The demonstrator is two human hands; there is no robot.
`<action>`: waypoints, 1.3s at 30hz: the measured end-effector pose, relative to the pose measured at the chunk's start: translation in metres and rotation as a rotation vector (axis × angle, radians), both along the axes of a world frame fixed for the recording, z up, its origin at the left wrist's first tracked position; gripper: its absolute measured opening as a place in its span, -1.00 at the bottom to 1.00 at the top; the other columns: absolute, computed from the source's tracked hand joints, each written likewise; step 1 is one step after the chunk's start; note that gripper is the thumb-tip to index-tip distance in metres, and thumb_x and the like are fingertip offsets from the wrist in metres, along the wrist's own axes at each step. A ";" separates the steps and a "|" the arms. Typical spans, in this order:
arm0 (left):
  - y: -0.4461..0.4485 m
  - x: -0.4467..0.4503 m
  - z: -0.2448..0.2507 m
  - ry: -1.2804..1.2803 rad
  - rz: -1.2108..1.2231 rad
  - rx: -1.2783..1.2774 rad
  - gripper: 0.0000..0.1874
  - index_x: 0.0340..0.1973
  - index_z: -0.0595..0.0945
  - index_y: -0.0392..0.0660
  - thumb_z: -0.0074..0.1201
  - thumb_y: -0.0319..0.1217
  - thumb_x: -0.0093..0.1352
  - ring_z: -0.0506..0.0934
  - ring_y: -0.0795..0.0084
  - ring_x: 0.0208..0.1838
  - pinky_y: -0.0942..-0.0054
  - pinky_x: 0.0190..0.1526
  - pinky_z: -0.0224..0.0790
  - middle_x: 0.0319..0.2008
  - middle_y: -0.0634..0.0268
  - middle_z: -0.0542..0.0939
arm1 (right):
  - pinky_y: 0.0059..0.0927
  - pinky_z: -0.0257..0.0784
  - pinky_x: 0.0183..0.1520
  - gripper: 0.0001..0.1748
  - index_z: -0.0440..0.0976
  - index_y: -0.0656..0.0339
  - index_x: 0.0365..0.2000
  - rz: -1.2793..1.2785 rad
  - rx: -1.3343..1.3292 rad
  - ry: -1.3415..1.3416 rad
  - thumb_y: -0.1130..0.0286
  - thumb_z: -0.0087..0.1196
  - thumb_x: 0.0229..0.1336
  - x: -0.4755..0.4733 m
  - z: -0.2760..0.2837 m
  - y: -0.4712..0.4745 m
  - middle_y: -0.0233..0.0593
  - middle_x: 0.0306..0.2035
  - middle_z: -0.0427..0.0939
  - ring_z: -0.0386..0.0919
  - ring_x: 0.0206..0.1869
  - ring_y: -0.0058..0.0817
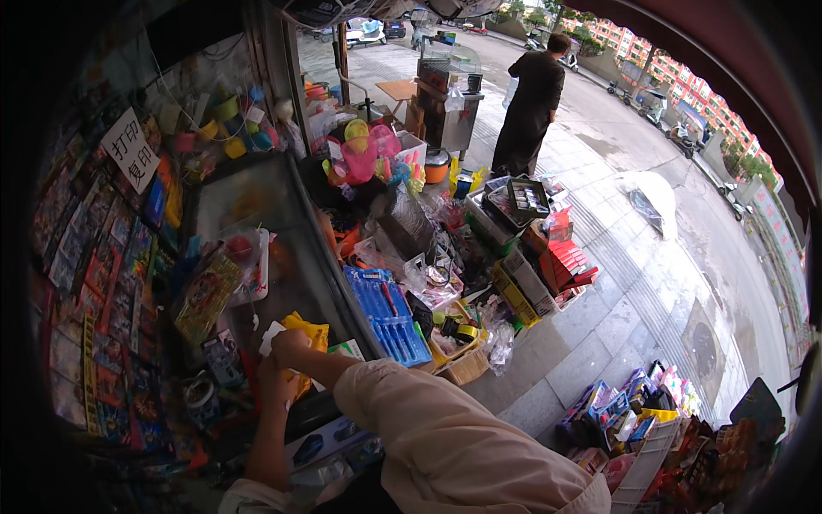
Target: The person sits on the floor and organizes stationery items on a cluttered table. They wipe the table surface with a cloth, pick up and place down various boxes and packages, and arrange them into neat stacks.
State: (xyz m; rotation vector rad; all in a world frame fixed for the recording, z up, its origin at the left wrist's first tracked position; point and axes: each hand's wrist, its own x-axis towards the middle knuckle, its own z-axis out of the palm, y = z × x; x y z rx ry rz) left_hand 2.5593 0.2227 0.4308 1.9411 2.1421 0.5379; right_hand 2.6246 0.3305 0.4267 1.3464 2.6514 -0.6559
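My right hand (292,345) and my left hand (277,380) are close together over the near end of a glass-topped display case or chest freezer (289,225). Both are closed on a crumpled yellow plastic packet (312,332), which shows above and below the right wrist. A small white piece (270,338) sticks out beside my right fingers; whether it belongs to the packet I cannot tell. The fingertips are partly hidden by the hands themselves. Left of them lies a boxed item (223,357) and a roll of clear tape (199,390).
Magazines or toy packs (103,276) cover the left wall. A gold patterned package (207,299) lies on the glass. Right of it stand a blue blister card of tools (388,315), stacked goods boxes (514,276) and a goods crate (645,462). A person (530,106) stands outside on the pavement.
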 end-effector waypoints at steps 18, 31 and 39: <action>-0.002 -0.010 -0.008 -0.021 0.080 -0.092 -0.22 0.18 0.39 -0.23 0.42 -0.41 0.06 0.41 -0.06 0.23 0.17 0.27 0.27 0.15 -0.07 0.45 | -0.21 0.53 -0.06 -0.65 0.66 0.19 -0.27 0.223 0.046 0.459 0.17 0.07 0.07 0.055 -0.030 0.030 -0.12 -0.26 0.67 0.64 -0.18 -0.16; -0.007 -0.016 -0.025 -0.006 0.008 0.009 -0.15 0.22 0.34 -0.17 0.44 -0.36 0.06 0.39 -0.05 0.26 0.12 0.30 0.26 0.16 -0.05 0.45 | -0.21 0.56 -0.20 -0.79 0.67 0.11 -0.42 0.683 0.407 0.235 0.27 0.09 0.09 0.033 -0.012 0.020 -0.24 -0.36 0.68 0.67 -0.25 -0.22; 0.007 -0.030 -0.037 -0.080 0.008 0.045 -0.30 0.01 0.44 -0.21 0.41 -0.39 -0.04 0.48 -0.14 0.08 0.07 0.11 0.37 -0.06 -0.09 0.55 | -0.19 0.50 -0.09 -0.70 0.60 0.25 -0.44 0.298 0.152 0.630 0.21 0.26 -0.14 0.061 0.008 0.031 -0.03 -0.32 0.60 0.61 -0.21 -0.07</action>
